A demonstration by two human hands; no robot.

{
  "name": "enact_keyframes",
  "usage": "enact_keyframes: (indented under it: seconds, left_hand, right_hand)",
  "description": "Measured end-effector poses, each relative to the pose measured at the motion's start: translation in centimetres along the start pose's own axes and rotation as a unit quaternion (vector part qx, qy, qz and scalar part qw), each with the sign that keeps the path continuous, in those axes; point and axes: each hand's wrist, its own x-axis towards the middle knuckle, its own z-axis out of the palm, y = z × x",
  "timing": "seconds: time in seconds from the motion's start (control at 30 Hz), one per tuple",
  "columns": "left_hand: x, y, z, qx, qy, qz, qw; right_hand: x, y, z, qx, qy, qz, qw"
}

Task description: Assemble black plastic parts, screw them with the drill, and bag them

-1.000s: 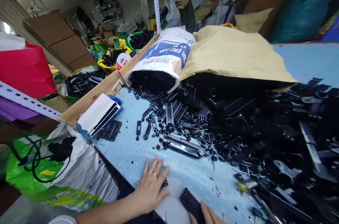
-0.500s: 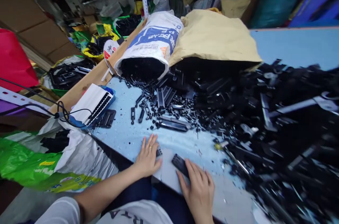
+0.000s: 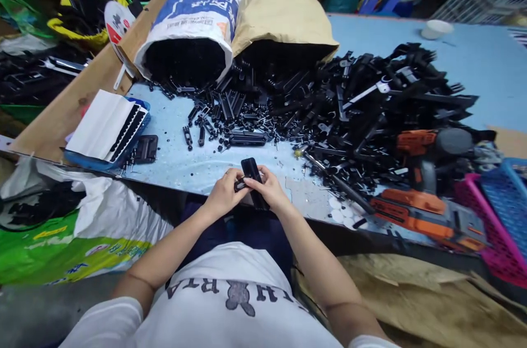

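In front of my body, at the table's near edge, both hands are close together. My right hand [image 3: 270,189] is closed round a flat, black, oblong plastic piece [image 3: 252,168], which stands up at a slight tilt. My left hand [image 3: 224,191] is pinched on a small dark part [image 3: 239,185] beside that piece. Fingers cover most of the small part, so its kind is unclear. Just beyond my hands lies a long black plastic part [image 3: 248,139] among scattered screws and small black pieces.
A heap of black plastic parts [image 3: 370,95] spreads over the blue table [image 3: 382,35]. Behind it lie a white sack [image 3: 197,2] and a tan sack [image 3: 284,7]. An orange cordless drill [image 3: 428,205] rests at right beside pink and blue baskets. White strips [image 3: 101,125] fill a blue tray at left.
My hands came together and lifted the black piece off the table, where both had rested apart. The view swung right and down, bringing the drill and baskets into sight.
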Motion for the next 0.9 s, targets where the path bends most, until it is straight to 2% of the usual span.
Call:
enact_keyframes:
  seconds: [0.07,0.2,0.3,0.4,0.47,0.53,0.57,0.63,0.67,0.73,0.8,0.9]
  left_hand:
    - [-0.5,0.2,-0.5,-0.054,-0.012,-0.057,0.997]
    - [-1.4,-0.2,-1.7,-0.204,-0.117,-0.152,0.96]
    - [-1.7,-0.8,-1.9,-0.299,-0.133,-0.162,0.931]
    - [-1.7,-1.6,-1.7,-0.354,-0.13,-0.167,0.911]
    - [-1.7,-2.0,-1.6,-0.373,-0.151,-0.169,0.9]
    - [-1.5,-2.1,-1.6,-0.349,-0.177,-0.156,0.907]
    - [-1.4,-2.0,-1.7,-0.305,-0.168,-0.138,0.927]
    - [-1.1,-1.4,-1.6,-0.158,-0.099,-0.079,0.979]
    - [-1.0,-1.1,-1.5,-0.075,-0.057,-0.04,0.995]
    - [-0.7,-0.4,-1.1,0.042,-0.016,0.03,0.999]
    - [-0.5,0.0,-0.5,0.065,-0.019,0.063,0.996]
    - [-0.2,-0.2,0.2,0.023,0.017,0.048,0.998]
  right_hand:
    - [-0.3,0.0,-0.1,0.052,0.003,0.014,0.999]
    - [-0.9,0.2,-0.3,0.111,0.034,0.015,0.993]
    - [-1.2,0.0,-0.1,0.103,0.014,0.006,0.995]
    - [-1.4,-0.1,0.0,0.09,-0.001,-0.006,0.996]
    - [-1.4,0.1,-0.2,0.085,-0.011,-0.008,0.996]
    - [-1.4,0.4,-0.4,0.079,-0.014,-0.002,0.997]
    - [-1.3,0.6,-0.5,0.077,-0.009,0.004,0.997]
    - [-1.2,0.9,-0.6,0.07,0.008,0.01,0.997]
    - [-1.2,0.9,-0.5,0.063,0.016,0.008,0.998]
    - [-1.0,0.9,-0.3,0.048,0.025,-0.003,0.999]
    - [-0.8,0.8,-0.1,0.039,0.034,-0.009,0.999]
    - [-0.6,0.6,-0.2,0.04,0.053,-0.013,0.998]
